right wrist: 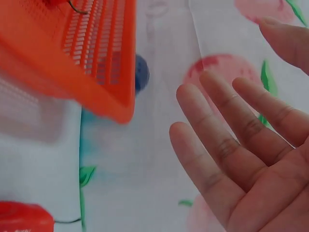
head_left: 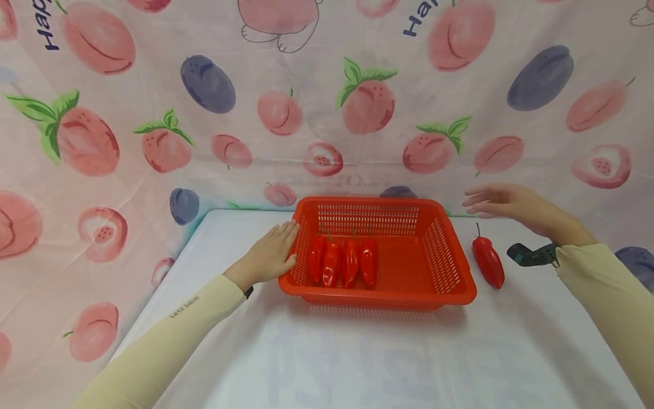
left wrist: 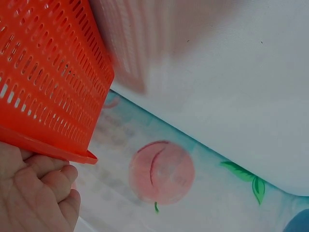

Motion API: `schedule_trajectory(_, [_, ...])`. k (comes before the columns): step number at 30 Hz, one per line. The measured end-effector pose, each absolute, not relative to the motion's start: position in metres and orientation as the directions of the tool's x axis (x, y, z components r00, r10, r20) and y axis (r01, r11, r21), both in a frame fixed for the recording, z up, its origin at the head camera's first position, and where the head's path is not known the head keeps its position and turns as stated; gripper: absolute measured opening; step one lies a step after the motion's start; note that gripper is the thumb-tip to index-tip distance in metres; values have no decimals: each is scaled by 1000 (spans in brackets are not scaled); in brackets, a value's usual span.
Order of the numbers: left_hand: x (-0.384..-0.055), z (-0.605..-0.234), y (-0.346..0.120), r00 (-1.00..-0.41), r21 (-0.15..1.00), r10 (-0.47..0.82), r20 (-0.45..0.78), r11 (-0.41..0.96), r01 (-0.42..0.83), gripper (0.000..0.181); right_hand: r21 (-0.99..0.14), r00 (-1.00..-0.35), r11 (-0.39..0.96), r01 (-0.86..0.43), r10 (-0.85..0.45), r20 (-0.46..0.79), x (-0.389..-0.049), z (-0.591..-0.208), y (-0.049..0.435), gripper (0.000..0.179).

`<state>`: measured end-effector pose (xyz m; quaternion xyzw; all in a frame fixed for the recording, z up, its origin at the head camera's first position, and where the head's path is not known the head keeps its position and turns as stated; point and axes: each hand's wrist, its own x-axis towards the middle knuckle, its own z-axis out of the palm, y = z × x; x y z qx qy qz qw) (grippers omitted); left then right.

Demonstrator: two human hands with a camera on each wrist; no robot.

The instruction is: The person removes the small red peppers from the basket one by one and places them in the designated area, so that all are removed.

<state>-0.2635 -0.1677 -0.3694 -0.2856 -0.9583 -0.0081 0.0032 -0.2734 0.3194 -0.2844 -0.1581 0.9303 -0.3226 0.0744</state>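
A red plastic basket (head_left: 370,298) with slotted walls stands on the white table. Several glossy red chili peppers (head_left: 350,261) lie side by side in its left half, stems toward the back. My left hand (head_left: 268,253) rests on the basket's left rim, palm down, with the fingertips right at the edge in the left wrist view. Another red chili pepper (head_left: 488,262) lies on the table to the right of the basket. Raised above and behind that pepper, my right hand (head_left: 516,207) holds nothing; its fingers (right wrist: 219,145) are spread and nearly straight in the right wrist view.
A cloth backdrop (head_left: 327,68) printed with peaches and plums hangs behind the white table (head_left: 245,352). A dark device (head_left: 531,255) is strapped to the right wrist, over the table beside the loose pepper.
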Motion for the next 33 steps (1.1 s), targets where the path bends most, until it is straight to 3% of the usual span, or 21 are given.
schedule_trajectory(8, [-263,-370,-169,-839,27,544,10,839,544,68,-630,-893,717,-299,-442,-80,-283,-279,280,51])
schedule_trajectory(22, [-265,-372,-170,-843,22,537,-2,843,537,68,-638,-849,701,-319,-511,-136,-301,-309,224,51])
schedule_trajectory(33, [-267,-374,-170,-826,8,562,43,826,563,66,-766,-814,596,-243,-555,-174,-312,-338,196,46])
